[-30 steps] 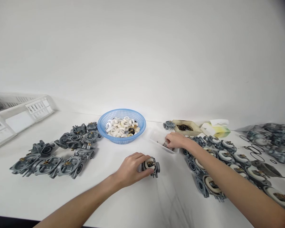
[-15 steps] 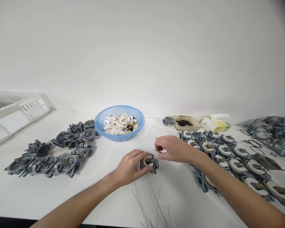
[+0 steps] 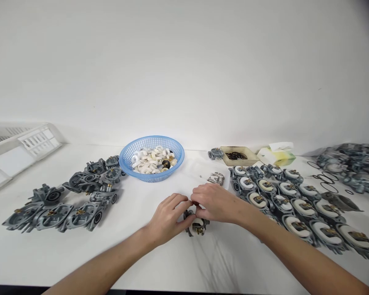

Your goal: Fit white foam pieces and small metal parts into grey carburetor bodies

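A small grey carburetor (image 3: 190, 232) with a white float (image 3: 198, 221) and brass parts stands on the white table in front of me. My left hand (image 3: 169, 216) grips it from the left, thumb along its near side. Over its far side, my right hand (image 3: 217, 204) is closed in a pinch, its fingertips meeting those of the left. Whatever lies between the right fingertips is hidden. Behind the right hand, small metal pins (image 3: 215, 178) lie in a pile.
A blue basket (image 3: 123, 166) holds white floats. Carburetor bodies (image 3: 83, 216) stand at left, a white crate (image 3: 9, 157) beyond. At right are rows of carburetors with floats (image 3: 304, 207), a tray of black rings (image 3: 229, 161), a tissue pack (image 3: 276, 155), loose rings (image 3: 329, 186) and heaped carburetors (image 3: 361, 168).
My right hand, pinching a thin pin-like piece earlier, has come down and left onto the carburetor. The carburetor is turned, its float now toward me. The pile of pins has come into view.
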A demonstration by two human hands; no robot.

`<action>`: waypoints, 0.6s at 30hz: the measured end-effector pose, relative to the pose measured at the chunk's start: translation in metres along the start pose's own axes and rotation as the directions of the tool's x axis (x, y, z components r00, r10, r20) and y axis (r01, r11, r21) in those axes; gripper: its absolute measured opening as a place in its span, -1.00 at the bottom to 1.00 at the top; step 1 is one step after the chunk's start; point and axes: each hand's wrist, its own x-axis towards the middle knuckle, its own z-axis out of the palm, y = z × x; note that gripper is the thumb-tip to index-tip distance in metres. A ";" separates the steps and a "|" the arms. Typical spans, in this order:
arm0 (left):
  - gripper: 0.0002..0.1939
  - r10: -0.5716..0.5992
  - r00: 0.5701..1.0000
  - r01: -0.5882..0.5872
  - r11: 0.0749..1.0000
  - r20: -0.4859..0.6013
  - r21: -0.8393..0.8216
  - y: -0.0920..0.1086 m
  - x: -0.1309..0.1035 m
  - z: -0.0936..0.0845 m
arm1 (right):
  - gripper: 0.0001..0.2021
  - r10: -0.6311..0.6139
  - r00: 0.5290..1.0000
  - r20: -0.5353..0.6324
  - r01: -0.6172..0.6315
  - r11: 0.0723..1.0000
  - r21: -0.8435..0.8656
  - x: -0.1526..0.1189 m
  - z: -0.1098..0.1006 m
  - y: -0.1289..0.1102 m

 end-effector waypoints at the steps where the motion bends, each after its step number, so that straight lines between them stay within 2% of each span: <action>1: -0.87 -0.028 0.999 0.028 0.999 0.046 -0.019 0.000 -0.001 0.002 | -0.95 0.021 1.000 0.003 -0.022 0.999 0.039 0.001 0.003 0.001; 4: -0.79 -0.096 0.982 0.109 0.992 0.161 -0.071 -0.001 -0.003 0.005 | -0.94 0.079 0.997 -0.019 -0.076 0.987 0.140 0.000 0.006 0.003; 8: -0.75 -0.168 0.969 0.189 0.977 0.180 -0.102 -0.004 -0.001 0.004 | -0.89 0.121 0.989 -0.079 -0.103 0.974 0.204 -0.012 -0.008 -0.002; 12: -0.75 -0.214 0.949 0.250 0.958 0.231 -0.142 -0.004 0.001 0.003 | -0.89 0.098 0.994 -0.052 -0.082 0.962 0.259 -0.026 -0.019 -0.009; 18: -0.74 -0.204 0.917 0.260 0.958 0.341 -0.125 -0.002 0.004 -0.007 | -0.87 0.094 0.995 -0.023 -0.085 0.966 0.245 -0.036 -0.001 -0.013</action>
